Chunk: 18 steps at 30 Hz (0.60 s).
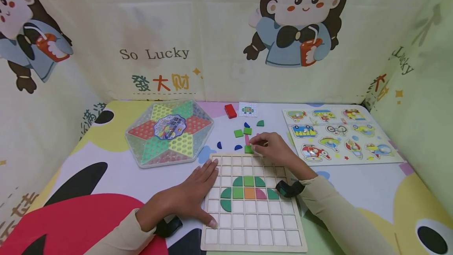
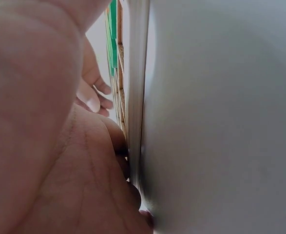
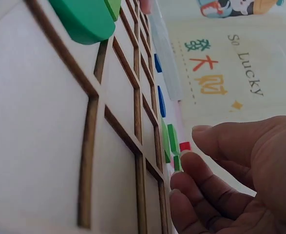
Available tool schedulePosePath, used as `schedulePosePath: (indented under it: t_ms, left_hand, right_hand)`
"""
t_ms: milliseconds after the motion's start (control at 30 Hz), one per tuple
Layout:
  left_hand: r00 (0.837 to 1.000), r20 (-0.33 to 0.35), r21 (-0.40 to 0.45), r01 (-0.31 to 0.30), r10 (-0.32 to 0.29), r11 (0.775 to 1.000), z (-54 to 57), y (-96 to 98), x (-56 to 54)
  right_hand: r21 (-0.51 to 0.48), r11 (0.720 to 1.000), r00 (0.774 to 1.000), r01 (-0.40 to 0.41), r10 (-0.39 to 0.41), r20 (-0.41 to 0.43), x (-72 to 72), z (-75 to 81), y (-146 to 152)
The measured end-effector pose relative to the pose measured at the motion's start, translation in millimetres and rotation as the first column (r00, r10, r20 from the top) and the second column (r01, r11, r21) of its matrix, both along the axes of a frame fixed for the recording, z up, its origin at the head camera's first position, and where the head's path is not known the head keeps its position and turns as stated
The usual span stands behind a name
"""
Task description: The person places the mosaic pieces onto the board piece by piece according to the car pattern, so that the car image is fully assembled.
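A wooden grid board (image 1: 253,243) lies in front of me, holding several green pieces, an orange square (image 1: 249,193) and a pink quarter-circle (image 1: 260,194). My left hand (image 1: 192,192) rests along the board's left edge, fingers extended and thumb spread. Beyond the far edge, my right hand (image 1: 274,150) hovers with bent fingers beside a green square (image 1: 249,149) and a pink piece (image 1: 247,139). In the right wrist view, its thumb (image 3: 218,139) stands apart from the fingers, and no piece shows between them. The left wrist view shows mostly palm (image 2: 79,170) and the board's side.
Loose blue half-circles (image 1: 219,145) and green pieces (image 1: 238,133) lie behind the board. Farther back are a red box (image 1: 230,111) and a pattern card (image 1: 247,109). A hexagonal checkers set (image 1: 170,133) lies left, a vehicle picture board (image 1: 339,135) right.
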State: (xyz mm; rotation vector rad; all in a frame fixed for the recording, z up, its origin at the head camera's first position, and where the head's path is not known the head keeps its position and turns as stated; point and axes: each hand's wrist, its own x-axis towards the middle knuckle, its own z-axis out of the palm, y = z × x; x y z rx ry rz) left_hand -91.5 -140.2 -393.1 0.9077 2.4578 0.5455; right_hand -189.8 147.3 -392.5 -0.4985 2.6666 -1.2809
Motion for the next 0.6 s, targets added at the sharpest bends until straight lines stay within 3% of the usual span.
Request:
schedulePosePath:
  t_ms: [600]
  left_hand:
    - [1.000,-0.003,-0.011,-0.006,0.005,1.000,0.5,-0.7,0.6]
  right_hand:
    - [0.141,0.990,0.998,0.021,-0.028,0.049,-8.0,-2.6,-17]
